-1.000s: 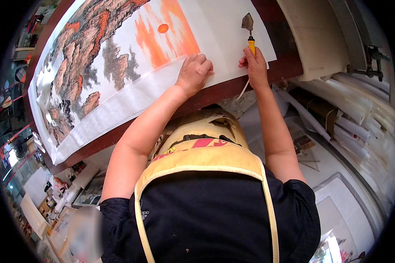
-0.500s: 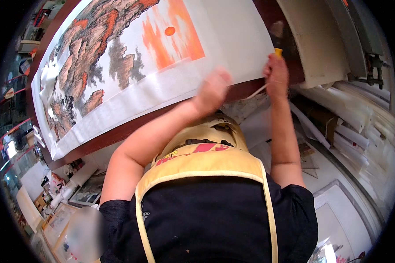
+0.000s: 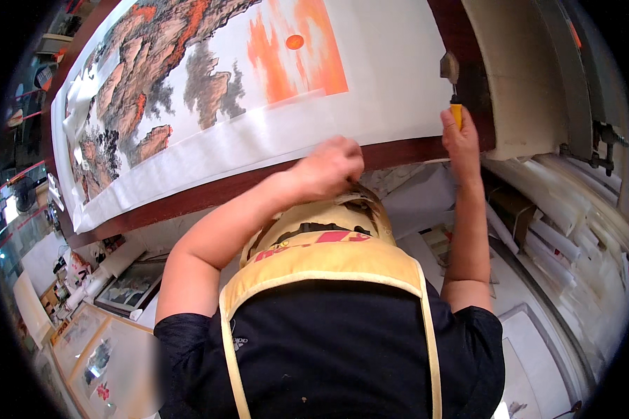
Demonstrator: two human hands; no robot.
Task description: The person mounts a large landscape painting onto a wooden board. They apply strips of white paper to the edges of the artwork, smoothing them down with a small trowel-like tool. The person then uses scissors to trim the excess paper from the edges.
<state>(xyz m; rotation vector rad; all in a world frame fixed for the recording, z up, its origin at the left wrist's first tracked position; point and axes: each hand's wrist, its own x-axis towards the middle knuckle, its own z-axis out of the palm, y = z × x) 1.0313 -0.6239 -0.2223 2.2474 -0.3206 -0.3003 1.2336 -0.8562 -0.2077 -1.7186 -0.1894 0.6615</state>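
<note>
My right hand [image 3: 461, 143] is closed round the yellow handle of a scraper [image 3: 456, 112], its dull blade pointing away over the table's right border. The left hand [image 3: 334, 166], fingers curled inward, hovers by the front of the yellow apron [image 3: 328, 262]; whatever may be in those fingers is hidden. Beyond both hands lies a landscape painting [image 3: 213, 84] with brown rocks, dark trees and an orange sky with a round sun. Wide white paper [image 3: 398, 77] surrounds it. Along its left edge the paper is wrinkled and lifted.
The dark red table [image 3: 412, 148] shows its rim along the near side and right. Rolled papers [image 3: 559, 209] are stacked at the right, below a metal fitting [image 3: 604, 150]. Framed pictures [image 3: 87, 356] lean at the lower left, and another frame [image 3: 545, 349] stands lower right.
My right hand has turned the scraper so its blade shows clearly. A thin pale stick seen by that hand is out of sight. The left hand has drawn back toward the apron.
</note>
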